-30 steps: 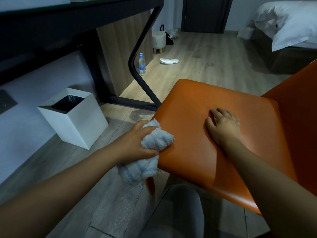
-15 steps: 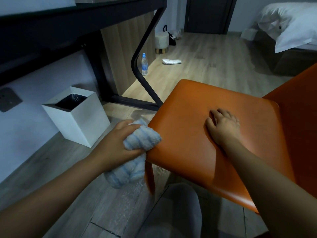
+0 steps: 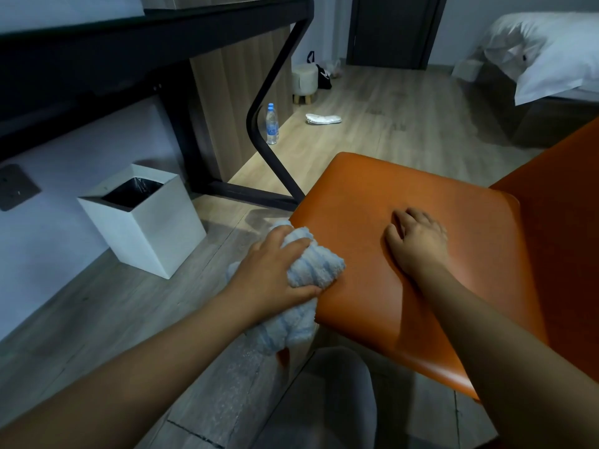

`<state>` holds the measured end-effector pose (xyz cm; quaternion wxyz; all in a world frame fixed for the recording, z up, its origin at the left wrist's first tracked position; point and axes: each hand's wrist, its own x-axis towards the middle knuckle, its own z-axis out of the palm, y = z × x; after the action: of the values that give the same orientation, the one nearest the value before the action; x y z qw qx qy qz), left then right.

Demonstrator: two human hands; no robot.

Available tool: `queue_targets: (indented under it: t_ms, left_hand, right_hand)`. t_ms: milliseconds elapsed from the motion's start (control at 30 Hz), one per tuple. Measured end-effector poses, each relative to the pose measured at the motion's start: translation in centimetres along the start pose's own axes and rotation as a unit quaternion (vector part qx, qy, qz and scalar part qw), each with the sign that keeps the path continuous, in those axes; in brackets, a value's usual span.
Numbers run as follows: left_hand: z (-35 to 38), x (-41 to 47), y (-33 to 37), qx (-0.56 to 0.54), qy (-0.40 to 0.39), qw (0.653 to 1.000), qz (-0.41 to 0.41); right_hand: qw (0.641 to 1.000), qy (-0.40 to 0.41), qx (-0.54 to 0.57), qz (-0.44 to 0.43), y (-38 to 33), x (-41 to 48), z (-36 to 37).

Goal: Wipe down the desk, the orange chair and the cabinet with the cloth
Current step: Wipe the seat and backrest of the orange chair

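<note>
Much of the cloth [image 3: 319, 265] is out of my sight. My left hand [image 3: 272, 270] covers its upper part, fingers and thumb curled round the bunched blue-and-white fabric, and the loose end hangs below the seat edge. The bundle presses against the near left edge of the orange chair [image 3: 372, 189]. The chair's backrest is cut off at the right border, and its legs are mostly hidden beneath the seat and behind my grey-clad knee [image 3: 334, 393].

My right hand [image 3: 418, 238] lies on the middle of the seat, apart from the left, palm down, fingers relaxed and holding nothing.

The surface [image 3: 129, 37] runs along the top left, seen mostly from below, so I cannot tell what lies on it. A wood-grain panel [image 3: 233, 92] stands behind its bent black leg [image 3: 279, 175]; whether that is the cabinet I cannot tell.

Near the leg a water bottle [image 3: 272, 124] stands on the floor, and a white bin [image 3: 152, 231] with a dark liner sits under the surface. A pale stool [image 3: 304, 79], a flat white item [image 3: 323, 118] and a bed [image 3: 551, 50] lie farther off.
</note>
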<state>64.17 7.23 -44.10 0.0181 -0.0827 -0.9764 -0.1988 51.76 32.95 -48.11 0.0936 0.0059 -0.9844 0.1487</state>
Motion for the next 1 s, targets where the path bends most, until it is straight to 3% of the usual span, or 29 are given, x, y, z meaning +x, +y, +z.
queue_targets:
  t_ms: [500,1000]
  left_hand:
    - [-0.7,-0.9,-2.8,-0.108,0.036,0.992,-0.046]
    - [-0.5,-3.4,-5.5,-0.121,0.053,0.984,-0.119]
  right_hand:
    - [1.0,-0.021,0.003,-0.016,0.4,-3.1,-1.0]
    - [0.997,-0.039,0.055,-0.034,-2.5,-10.2,-2.1]
